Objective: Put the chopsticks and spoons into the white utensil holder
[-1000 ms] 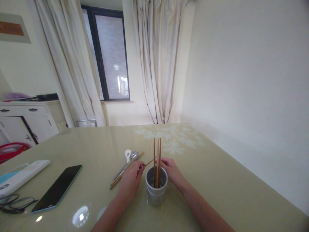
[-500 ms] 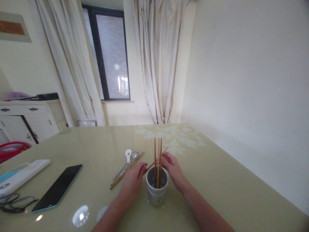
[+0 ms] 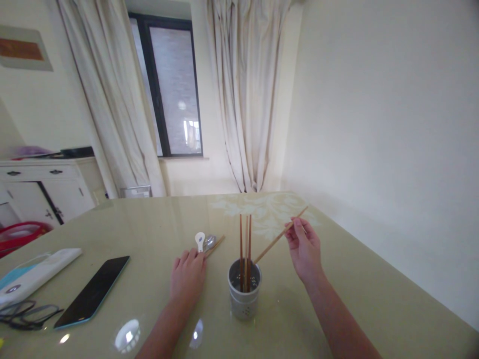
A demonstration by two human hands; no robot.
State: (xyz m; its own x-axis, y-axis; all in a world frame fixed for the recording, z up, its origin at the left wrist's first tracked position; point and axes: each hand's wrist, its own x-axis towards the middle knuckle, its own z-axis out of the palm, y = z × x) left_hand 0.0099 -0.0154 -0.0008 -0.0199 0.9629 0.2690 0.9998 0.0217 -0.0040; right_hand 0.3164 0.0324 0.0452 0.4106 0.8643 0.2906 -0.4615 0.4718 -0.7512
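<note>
A grey metal utensil holder (image 3: 244,303) with small holes stands on the table, with several wooden chopsticks (image 3: 249,239) upright in it. My right hand (image 3: 305,247) is closed on a wooden chopstick (image 3: 275,242) to the right of the holder. That chopstick slants down to the left, its lower end by the rim. My left hand (image 3: 189,274) lies over the utensils left of the holder, fingers bent down and their tips hidden. Beyond it show a white spoon (image 3: 199,240), a metal spoon (image 3: 211,242) and the end of a chopstick (image 3: 219,243).
On the left of the table (image 3: 359,279) lie a dark phone (image 3: 93,291), a white elongated object (image 3: 43,271) and a pair of glasses (image 3: 28,315). A wall (image 3: 392,124) runs along the right side. Behind are curtains (image 3: 249,99) and a window (image 3: 174,89).
My hands have moved apart. The right hand has carried the chopstick up and right, away from above the holder. My left hand has gone left onto the spoons and chopsticks.
</note>
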